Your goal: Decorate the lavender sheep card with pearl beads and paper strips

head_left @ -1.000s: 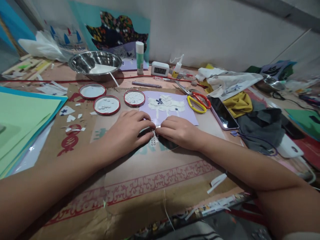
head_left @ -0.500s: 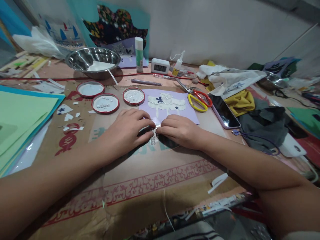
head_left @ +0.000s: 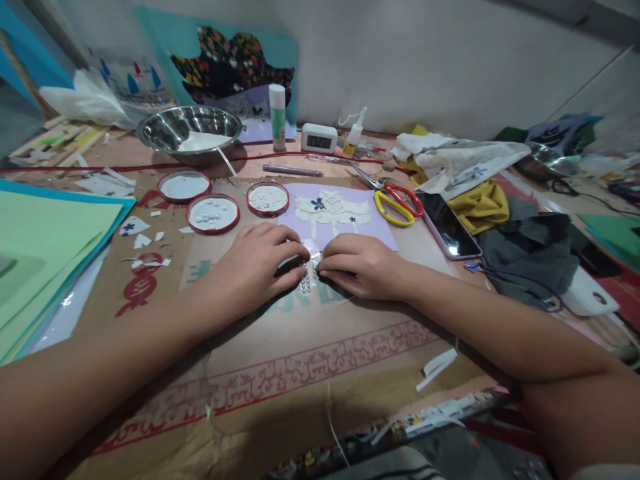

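Observation:
Between my hands is a small clear strip of shiny round beads (head_left: 307, 283), low over the plastic-covered work surface. My left hand (head_left: 263, 260) pinches its left side with thumb and forefinger. On the opposite side, the curled fingers of my right hand (head_left: 363, 267) close on the strip's right edge; their tips are partly hidden. Just beyond lies a lilac card (head_left: 383, 233) bearing a white cut-out (head_left: 305, 210) with rows of white beads and dark blue flowers. A red-rimmed lid of small white beads (head_left: 268, 198) sits beside the card.
Two more red-rimmed lids, one with larger beads (head_left: 213, 215), stand at the left. Scissors (head_left: 395, 207) and a phone (head_left: 450, 227) lie right of the card. Behind are a steel bowl (head_left: 190, 123), glue stick (head_left: 277, 117) and small clock (head_left: 319, 139). Green paper sheets (head_left: 55, 247) lie left.
My right hand has shifted slightly away from the left, leaving a wider gap that shows more of the bead strip. The whole view has tilted a little.

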